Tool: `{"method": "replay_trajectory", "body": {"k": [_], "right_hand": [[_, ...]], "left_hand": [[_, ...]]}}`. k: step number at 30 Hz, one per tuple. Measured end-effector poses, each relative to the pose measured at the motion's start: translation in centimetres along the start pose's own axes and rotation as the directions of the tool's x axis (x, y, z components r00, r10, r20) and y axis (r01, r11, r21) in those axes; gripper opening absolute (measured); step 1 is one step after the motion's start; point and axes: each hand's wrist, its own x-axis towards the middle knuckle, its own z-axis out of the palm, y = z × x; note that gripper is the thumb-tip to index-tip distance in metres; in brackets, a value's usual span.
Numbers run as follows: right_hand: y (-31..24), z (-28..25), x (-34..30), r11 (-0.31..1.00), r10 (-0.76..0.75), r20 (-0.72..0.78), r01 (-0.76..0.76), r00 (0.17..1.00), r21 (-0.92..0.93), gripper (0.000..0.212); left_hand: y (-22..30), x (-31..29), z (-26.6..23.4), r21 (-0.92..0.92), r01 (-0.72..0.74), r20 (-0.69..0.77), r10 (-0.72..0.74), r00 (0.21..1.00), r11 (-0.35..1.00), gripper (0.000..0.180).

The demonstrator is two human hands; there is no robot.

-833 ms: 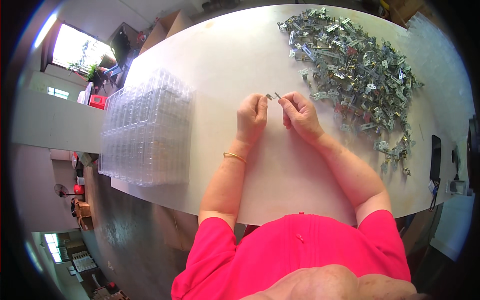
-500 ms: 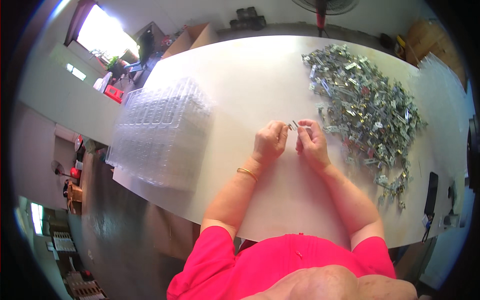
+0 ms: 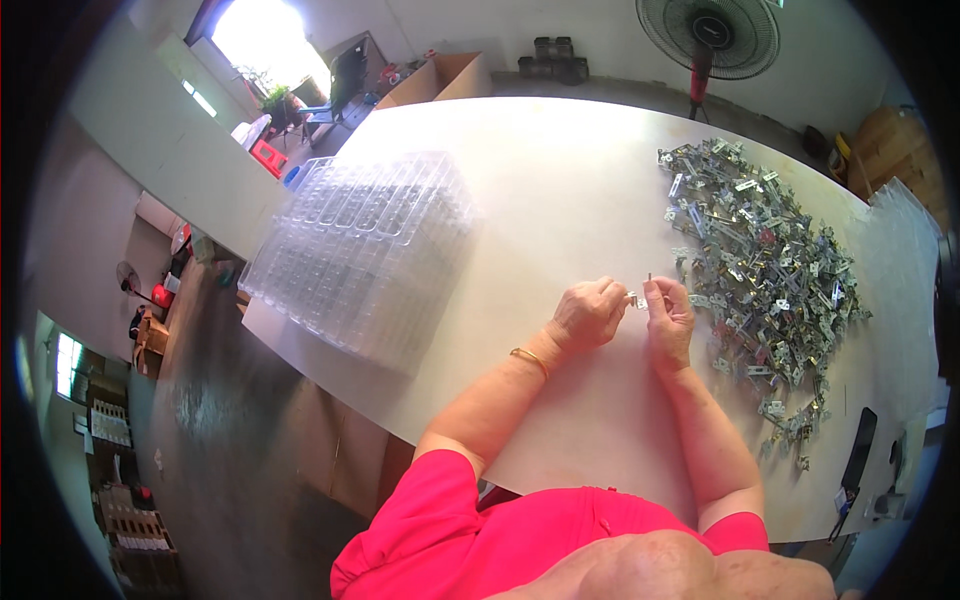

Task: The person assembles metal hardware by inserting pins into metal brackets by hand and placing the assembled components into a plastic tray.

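While the left hand (image 3: pixel 588 314) is curled, thumb and fingers pinching one side of a small metal piece (image 3: pixel 641 301), the right hand (image 3: pixel 671 325) pinches its other side (one part or two, I cannot tell). The piece is over the pale table (image 3: pixel 560 190), just left of a heap of metal parts (image 3: pixel 765 270).
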Motion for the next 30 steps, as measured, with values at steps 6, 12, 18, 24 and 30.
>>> {"method": "replay_trajectory", "body": {"k": [6,12,18,24,30], "right_hand": [[-2.9,0.1,0.2,0.969,0.207,0.017,-0.208,0.978,0.132,0.01],[-2.5,0.8,0.5,0.994,0.101,0.099,-0.097,0.99,-0.047,0.011],[-2.6,0.4,0.2,0.99,0.102,0.127,-0.089,0.987,-0.106,0.013],[-2.5,0.4,0.1,0.984,0.107,0.12,-0.088,0.987,-0.153,0.014],[-2.8,0.2,0.2,0.976,0.122,0.123,-0.096,0.985,-0.197,0.016]], "left_hand": [[-0.6,0.1,-0.1,-0.312,0.547,0.099,-0.546,0.832,0.777,0.018],[-2.1,0.7,-0.9,-0.674,0.619,0.224,-0.686,0.692,0.404,0.023],[-1.4,0.6,-0.3,-0.655,0.617,0.244,-0.651,0.718,0.435,0.024],[-0.7,0.6,-0.6,-0.612,0.637,0.253,-0.648,0.719,0.468,0.024],[-1.0,0.4,0.1,-0.487,0.573,0.139,-0.589,0.796,0.659,0.021]]}}
